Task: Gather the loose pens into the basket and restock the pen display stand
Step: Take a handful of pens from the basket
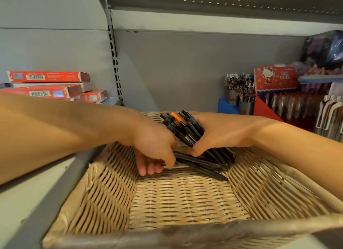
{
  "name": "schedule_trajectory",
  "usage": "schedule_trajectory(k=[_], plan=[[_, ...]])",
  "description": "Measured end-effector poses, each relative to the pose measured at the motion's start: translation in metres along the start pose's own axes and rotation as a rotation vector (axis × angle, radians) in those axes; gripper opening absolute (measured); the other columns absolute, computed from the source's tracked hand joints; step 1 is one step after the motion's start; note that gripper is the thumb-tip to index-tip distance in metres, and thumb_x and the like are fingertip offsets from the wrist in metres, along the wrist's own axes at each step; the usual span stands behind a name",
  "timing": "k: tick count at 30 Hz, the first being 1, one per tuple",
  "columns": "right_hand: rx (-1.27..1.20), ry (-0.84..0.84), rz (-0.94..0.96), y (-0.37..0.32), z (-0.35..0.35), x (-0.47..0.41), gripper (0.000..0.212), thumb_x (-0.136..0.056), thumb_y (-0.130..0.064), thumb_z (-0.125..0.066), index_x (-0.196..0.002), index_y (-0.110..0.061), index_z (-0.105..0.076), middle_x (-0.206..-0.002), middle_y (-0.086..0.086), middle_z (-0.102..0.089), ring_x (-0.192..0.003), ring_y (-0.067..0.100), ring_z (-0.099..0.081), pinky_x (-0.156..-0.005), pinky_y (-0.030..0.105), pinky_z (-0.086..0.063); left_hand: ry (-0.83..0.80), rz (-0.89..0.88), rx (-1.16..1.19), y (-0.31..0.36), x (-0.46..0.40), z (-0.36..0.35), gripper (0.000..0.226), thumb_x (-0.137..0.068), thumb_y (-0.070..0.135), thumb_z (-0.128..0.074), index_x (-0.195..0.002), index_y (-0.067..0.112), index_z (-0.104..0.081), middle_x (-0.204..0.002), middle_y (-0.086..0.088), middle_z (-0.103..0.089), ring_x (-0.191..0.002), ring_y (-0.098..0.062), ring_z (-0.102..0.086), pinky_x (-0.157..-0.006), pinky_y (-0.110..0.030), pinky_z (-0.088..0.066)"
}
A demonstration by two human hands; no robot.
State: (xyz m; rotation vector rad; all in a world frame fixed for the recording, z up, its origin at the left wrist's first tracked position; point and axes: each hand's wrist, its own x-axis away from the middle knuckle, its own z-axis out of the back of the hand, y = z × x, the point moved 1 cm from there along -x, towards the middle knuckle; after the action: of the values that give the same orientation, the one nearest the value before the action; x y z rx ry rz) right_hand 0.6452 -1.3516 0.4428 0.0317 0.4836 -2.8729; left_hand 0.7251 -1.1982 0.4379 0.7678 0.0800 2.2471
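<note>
Two hands are down inside the wicker basket, working the far end of it. Right hand has a fistful: a bundle of black click pens, with one orange pen poking up among them, plunger ends fanned above the fist and tips angled down toward the basket floor. Fingers are curled right around that bundle, thumb pressing low at its base, a firm wrap, I'd say so the sheaf stays squared and nothing slides out.

Left hand is just beside it, knuckles up, fingers hooked under and thumb closing over a few loose black pens that lie flat on the weave, running out from under that grip toward the right hand's side. It looks like a pinch-and-rake, scooping the strays to feed them into the bundle next door. How many it actually holds I can't tell; the fingers hide the ends.

So the pens are all in the basket, part bunched in the fist, part lying beneath it. Gathering looks nearly done from here. Beyond the right wrist, the red pen display stand with its cartoon-cat header sits on the shelf, apart from the basket, with cups of pens alongside. Off past the left forearm, red boxes are stacked.
</note>
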Motion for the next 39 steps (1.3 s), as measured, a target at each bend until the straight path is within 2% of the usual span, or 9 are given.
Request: schedule_trajectory(k=[3,8,13,19,22,25,28,33,39], plan=[[-0.321,0.002,-0.006,0.006,-0.001,0.000,0.037,-0.083,-0.006,-0.077,-0.109,-0.027,-0.064,-0.093,-0.010,-0.074,-0.088,0.006,-0.072,-0.076,0.022,-0.056,0.067,-0.060,0.228,-0.007,0.006,0.011,0.007,-0.094,0.014,-0.066,-0.095,0.008,-0.067,-0.063,0.000,-0.063,-0.057,-0.011,-0.062,-0.055,-0.025,-0.057],[-0.453,-0.013,0.033,0.004,-0.004,0.001,0.047,-0.079,0.001,-0.081,-0.110,-0.029,-0.062,-0.093,-0.019,-0.074,-0.089,-0.002,-0.070,-0.074,0.011,-0.051,0.125,-0.072,0.408,-0.006,0.011,0.013,0.006,-0.093,0.012,-0.068,-0.087,0.010,-0.069,-0.063,-0.002,-0.065,-0.053,-0.010,-0.062,-0.052,-0.023,-0.056],[-0.469,-0.009,0.023,0.004,-0.004,-0.002,0.047,-0.076,-0.003,-0.085,-0.111,-0.025,-0.062,-0.097,-0.011,-0.074,-0.094,0.005,-0.070,-0.082,0.022,-0.054,0.102,-0.099,0.709,-0.008,0.022,0.022,0.013,-0.084,0.011,-0.070,-0.090,0.004,-0.079,-0.086,-0.020,-0.076,-0.068,-0.022,-0.075,-0.059,-0.027,-0.060],[-0.608,0.151,0.059,0.002,-0.001,-0.006,0.029,-0.075,0.008,-0.077,-0.087,-0.015,-0.064,-0.077,0.002,-0.068,-0.075,0.014,-0.065,-0.073,0.031,-0.053,0.155,-0.293,0.966,-0.014,0.033,0.037,0.038,-0.074,0.030,-0.068,-0.097,0.001,-0.079,-0.098,-0.027,-0.073,-0.086,-0.033,-0.075,-0.069,-0.033,-0.062],[-0.753,0.280,0.057,0.000,0.007,-0.004,0.022,-0.079,0.006,-0.074,-0.084,-0.012,-0.064,-0.074,0.005,-0.065,-0.072,0.016,-0.064,-0.073,0.034,-0.051,0.319,-0.380,0.988,-0.002,0.042,0.042,0.022,-0.070,0.024,-0.079,-0.082,0.006,-0.080,-0.087,-0.023,-0.074,-0.077,-0.030,-0.076,-0.067,-0.034,-0.063],[-0.801,0.387,0.102,-0.008,0.015,0.000,0.020,-0.080,0.006,-0.073,-0.088,-0.010,-0.065,-0.075,0.003,-0.065,-0.073,0.014,-0.064,-0.074,0.033,-0.052,0.585,-0.351,0.828,0.018,0.053,0.046,0.036,-0.062,0.031,-0.076,-0.089,0.008,-0.070,-0.076,-0.014,-0.074,-0.068,-0.021,-0.074,-0.062,-0.031,-0.063],[-0.825,0.479,0.122,-0.019,0.023,0.006,0.024,-0.081,0.004,-0.075,-0.103,-0.002,-0.067,-0.084,0.011,-0.069,-0.082,0.024,-0.069,-0.083,0.044,-0.058,0.831,-0.301,0.537,0.031,0.070,0.047,0.029,-0.086,0.033,-0.071,-0.111,0.019,-0.066,-0.097,-0.003,-0.075,-0.092,-0.013,-0.071,-0.079,-0.032,-0.060],[-0.847,0.524,0.182,-0.053,0.034,0.018,0.023,-0.083,0.002,-0.076,-0.099,-0.011,-0.066,-0.080,0.006,-0.075,-0.085,0.028,-0.076,-0.076,0.037,-0.063,1.028,-0.541,0.577,0.038,0.110,0.040,0.076,-0.080,0.044,-0.075,-0.147,0.035,-0.042,-0.122,0.011,-0.068,-0.109,-0.002,-0.065,-0.096,-0.032,-0.053],[-0.913,0.555,0.237,-0.134,0.038,0.016,0.028,-0.079,-0.001,-0.079,-0.100,-0.016,-0.069,-0.088,0.009,-0.077,-0.086,0.024,-0.077,-0.076,0.037,-0.064,1.353,-0.629,0.601,0.036,0.170,0.040,0.040,-0.072,0.040,-0.076,-0.110,0.031,-0.068,-0.106,0.010,-0.073,-0.100,-0.007,-0.070,-0.099,-0.035,-0.053]])
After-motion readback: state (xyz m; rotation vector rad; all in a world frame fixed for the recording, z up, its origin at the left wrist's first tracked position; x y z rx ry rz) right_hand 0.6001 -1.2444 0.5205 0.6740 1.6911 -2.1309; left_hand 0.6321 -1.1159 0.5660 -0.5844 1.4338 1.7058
